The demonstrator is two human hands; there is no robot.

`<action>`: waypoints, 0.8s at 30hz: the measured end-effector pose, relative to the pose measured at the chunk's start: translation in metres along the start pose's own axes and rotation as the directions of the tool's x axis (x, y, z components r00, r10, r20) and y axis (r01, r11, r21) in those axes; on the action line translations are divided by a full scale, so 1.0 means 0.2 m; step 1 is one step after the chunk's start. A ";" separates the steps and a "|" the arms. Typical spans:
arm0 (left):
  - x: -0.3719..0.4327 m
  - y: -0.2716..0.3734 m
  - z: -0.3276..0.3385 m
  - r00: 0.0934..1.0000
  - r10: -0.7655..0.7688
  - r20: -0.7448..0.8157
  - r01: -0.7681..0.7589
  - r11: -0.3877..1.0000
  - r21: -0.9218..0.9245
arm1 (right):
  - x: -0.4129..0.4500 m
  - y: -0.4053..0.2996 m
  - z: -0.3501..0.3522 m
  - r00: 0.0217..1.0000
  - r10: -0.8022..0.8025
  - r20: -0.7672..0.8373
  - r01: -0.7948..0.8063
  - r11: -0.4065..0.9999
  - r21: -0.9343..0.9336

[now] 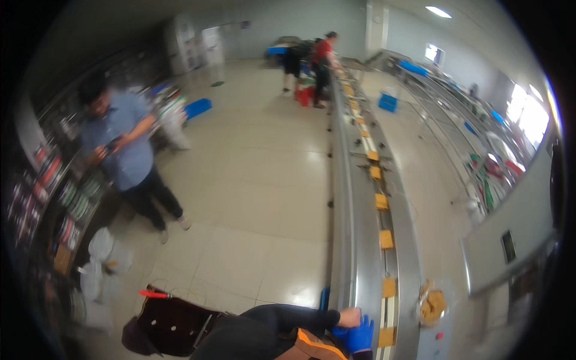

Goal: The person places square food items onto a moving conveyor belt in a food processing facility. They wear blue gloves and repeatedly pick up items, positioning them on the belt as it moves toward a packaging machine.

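Note:
At the bottom of the view, my left hand (349,317) is bare below a black sleeve and meets my blue-gloved right hand (361,335) at the near edge of a steel conveyor (365,270). The gloved fingers are extended and apart. More blue material shows under the left hand; whether it is the glove's thumb or a second glove is unclear. The left fingers are mostly hidden. Beside the gloved hand, a square yellow-brown food piece (386,336) lies on the conveyor's narrow track, with several similar pieces spaced out beyond it.
Right of the conveyor sits a clear plastic bag of brown pieces (433,307), near a red button (439,335). A dark seat (175,321) bears a red-handled tool (154,294). A person in a blue shirt (128,139) stands left; another in red (322,51) stands by the far conveyor.

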State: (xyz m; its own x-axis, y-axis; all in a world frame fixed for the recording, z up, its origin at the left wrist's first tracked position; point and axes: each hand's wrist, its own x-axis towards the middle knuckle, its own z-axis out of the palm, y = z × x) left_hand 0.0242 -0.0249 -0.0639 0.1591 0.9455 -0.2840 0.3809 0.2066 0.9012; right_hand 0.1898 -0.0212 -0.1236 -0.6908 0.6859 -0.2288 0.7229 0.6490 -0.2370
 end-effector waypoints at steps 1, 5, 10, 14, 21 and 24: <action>0.02 0.00 0.00 0.999 0.011 0.041 -0.012 1.000 0.025 | 0.00 -0.04 -0.09 1.000 0.006 -0.014 -0.006 1.000 0.009; 0.05 -0.06 0.04 0.989 0.146 0.009 -0.146 0.981 0.130 | -0.07 -0.17 -0.32 0.995 0.093 -0.018 -0.090 0.989 0.120; -0.09 0.15 -0.05 0.999 0.040 -0.016 -0.037 0.983 0.178 | -0.12 -0.20 -0.46 0.950 0.304 0.069 -0.296 0.812 0.503; -0.05 0.08 0.01 0.998 0.035 0.046 -0.040 0.993 0.109 | -0.20 -0.15 -0.33 0.922 0.357 -0.150 -0.203 0.775 0.598; 0.01 0.04 0.13 0.986 0.094 0.136 -0.100 0.994 0.041 | -0.32 -0.17 -0.33 0.923 0.385 0.011 -0.207 0.473 0.856; 0.03 0.10 0.16 0.965 0.060 0.257 -0.098 0.986 0.136 | -0.38 -0.15 -0.29 0.912 0.407 -0.037 -0.199 0.521 0.830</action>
State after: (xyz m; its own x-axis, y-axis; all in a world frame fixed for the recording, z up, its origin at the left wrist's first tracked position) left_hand 0.0623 -0.0222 -0.0577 0.4106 0.8598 -0.3036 0.4838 0.0768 0.8718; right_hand 0.2209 -0.0739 -0.0449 -0.3352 0.9025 -0.2705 0.5024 -0.0717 -0.8617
